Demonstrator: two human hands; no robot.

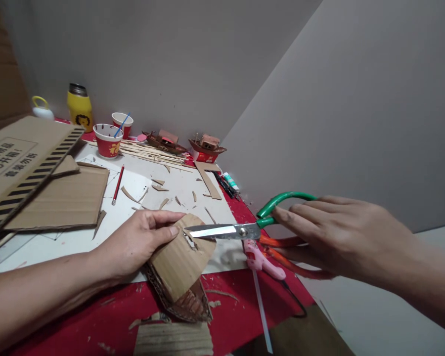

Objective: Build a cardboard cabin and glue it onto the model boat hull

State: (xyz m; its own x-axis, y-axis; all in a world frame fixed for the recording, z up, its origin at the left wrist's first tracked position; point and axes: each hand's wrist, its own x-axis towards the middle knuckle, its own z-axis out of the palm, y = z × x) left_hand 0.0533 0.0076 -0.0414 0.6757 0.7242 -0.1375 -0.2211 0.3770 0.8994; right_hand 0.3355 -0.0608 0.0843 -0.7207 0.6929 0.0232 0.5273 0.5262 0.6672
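Observation:
My left hand (141, 240) pinches a piece of cardboard (183, 274) between thumb and fingers; it has a rounded edge and a ragged hole near its top. In my right hand (341, 232) is a pair of scissors (222, 231) with green and orange handles. Their blades look nearly closed and point left, with the tips over the cardboard beside the hole. Beneath the held piece, a brown cardboard boat hull (193, 309) shows partly. Another cardboard piece (174, 338) lies at the near edge. Just below the scissors rests a pink glue gun (261, 262) with a glue stick.
Large cardboard sheets (59, 198) lie at left. A red pencil (118, 185) and cardboard scraps (159, 187) lie on white paper. Farther back are wooden sticks (152, 153), paper cups (109, 143), a yellow bottle (79, 109) and two model boats (166, 142). A wall rises behind.

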